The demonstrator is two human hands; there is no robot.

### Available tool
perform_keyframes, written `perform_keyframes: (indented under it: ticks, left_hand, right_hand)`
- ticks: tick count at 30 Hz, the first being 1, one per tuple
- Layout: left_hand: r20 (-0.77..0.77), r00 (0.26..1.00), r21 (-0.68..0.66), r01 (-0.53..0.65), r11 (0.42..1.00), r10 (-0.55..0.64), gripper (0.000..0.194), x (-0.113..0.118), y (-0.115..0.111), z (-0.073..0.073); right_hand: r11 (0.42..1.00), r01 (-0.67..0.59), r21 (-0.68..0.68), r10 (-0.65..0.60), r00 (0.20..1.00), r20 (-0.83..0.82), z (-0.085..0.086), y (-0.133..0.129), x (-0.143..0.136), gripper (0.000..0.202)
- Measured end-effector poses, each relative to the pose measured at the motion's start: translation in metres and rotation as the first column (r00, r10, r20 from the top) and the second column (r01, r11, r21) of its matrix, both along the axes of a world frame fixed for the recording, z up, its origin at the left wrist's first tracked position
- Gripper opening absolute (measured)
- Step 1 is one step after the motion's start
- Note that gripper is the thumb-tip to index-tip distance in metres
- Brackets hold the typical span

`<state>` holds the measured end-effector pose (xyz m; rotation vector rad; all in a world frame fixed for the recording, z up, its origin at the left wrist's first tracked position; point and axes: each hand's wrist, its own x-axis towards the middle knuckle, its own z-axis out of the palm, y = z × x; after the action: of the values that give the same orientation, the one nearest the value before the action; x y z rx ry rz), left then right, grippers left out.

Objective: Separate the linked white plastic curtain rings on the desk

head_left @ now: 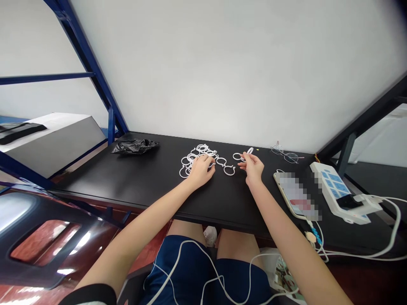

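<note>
A loose pile of thin white rings (201,149) lies near the middle of a black tabletop (140,178), many of them overlapping. My left hand (201,170) rests over the near right side of the pile, palm down, fingers loosely curved and touching the rings, thumb a little apart; my fingers hide what is beneath, so I cannot tell whether they grip a ring.

My right hand (254,168) is to the right of the pile, thumb and fingers drawn close together, with their tips at a small group of white rings. One flat ring (234,156) lies just left of the fingertips, and an upright ring (250,150) shows behind the fingers. I cannot tell whether the fingers pinch one of them or only touch it. Between my two hands, two loose rings (229,174) lie on the tabletop.

Farther right, toward the back edge, is a pair of thin-framed glasses (291,158). Nearer me lies a phone (295,195), its screen blurred, with a cable plugged into its near end. Beyond it to the right is a white power strip (329,186) holding a black plug (349,202). On the far left of the tabletop sits a crumpled black plastic bag (135,146). Below, white cables cross my dark blue shorts (181,267). A pale wall (222,76) rises behind everything.
</note>
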<state>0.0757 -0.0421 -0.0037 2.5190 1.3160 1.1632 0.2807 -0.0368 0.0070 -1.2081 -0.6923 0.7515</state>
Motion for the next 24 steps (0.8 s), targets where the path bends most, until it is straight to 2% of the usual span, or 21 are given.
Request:
perform_keyframes:
  ticks: [5, 9, 14, 19, 24]
  left_hand:
    - [-0.054, 0.998, 0.035, 0.039, 0.999, -0.037, 0.011, 0.002, -0.003, 0.002]
    - [-0.137, 0.972, 0.041, 0.198, 0.979, -0.191, 0.016, 0.007, -0.009, 0.003]
    - [-0.199, 0.911, -0.036, 0.361, 0.932, -0.360, 0.028, 0.008, -0.014, 0.003]
    - [-0.223, 0.883, -0.104, 0.399, 0.911, -0.412, 0.036, 0.007, -0.016, 0.004]
    - [-0.190, 0.883, -0.101, 0.417, 0.903, -0.429, 0.036, 0.007, -0.016, 0.003]
  right_hand:
    - [0.997, -0.063, -0.041, 0.066, 0.995, 0.071, -0.006, 0.001, -0.002, 0.033]
    - [0.995, -0.080, -0.064, 0.086, 0.991, 0.102, -0.012, 0.002, -0.007, 0.034]
    - [0.996, -0.065, -0.066, 0.071, 0.993, 0.096, -0.015, 0.004, -0.007, 0.033]
    - [0.995, -0.051, -0.083, 0.060, 0.992, 0.110, -0.013, 0.003, -0.007, 0.032]
    - [0.999, -0.016, -0.030, 0.021, 0.989, 0.145, -0.011, 0.001, -0.008, 0.029]
